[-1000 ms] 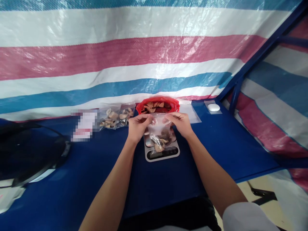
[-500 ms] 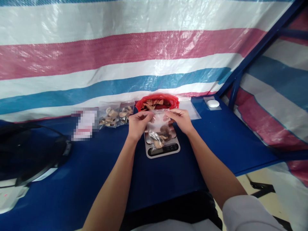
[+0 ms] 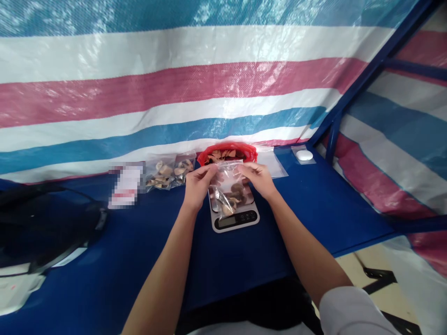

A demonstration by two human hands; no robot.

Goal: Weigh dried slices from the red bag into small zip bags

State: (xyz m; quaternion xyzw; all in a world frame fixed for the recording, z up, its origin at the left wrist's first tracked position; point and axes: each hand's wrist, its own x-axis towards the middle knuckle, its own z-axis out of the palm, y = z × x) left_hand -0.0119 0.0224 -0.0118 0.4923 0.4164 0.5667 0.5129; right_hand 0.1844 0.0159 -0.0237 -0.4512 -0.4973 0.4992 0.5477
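Between my hands hangs a clear plastic zip bag [image 3: 225, 195] with brown dried slices at its bottom, perhaps mushroom. My left hand [image 3: 199, 184] pinches its upper left corner between thumb and fingers. At the upper right corner, my right hand [image 3: 257, 177] grips it the same way. Below the bag is a white kitchen scale [image 3: 235, 222] with a dark display strip; whether the bag rests on it I cannot tell. Just behind my hands stands a red plastic bag [image 3: 228, 150], its mouth open on more dried pieces.
Two filled clear bags [image 3: 163, 177] lie left of the scale, beside a blurred-out packet [image 3: 127, 185]. Flat empty bags [image 3: 277, 164] and a white oval object [image 3: 304, 155] are at the right. A black object [image 3: 45, 223] stands far left on the blue table [image 3: 139, 265]. Striped sheeting [image 3: 174, 83] hangs behind.
The camera view has tilted up slightly. Both hands still hold the bag over the scale, and its top edge now looks more crumpled, with the hands hardly shifted.
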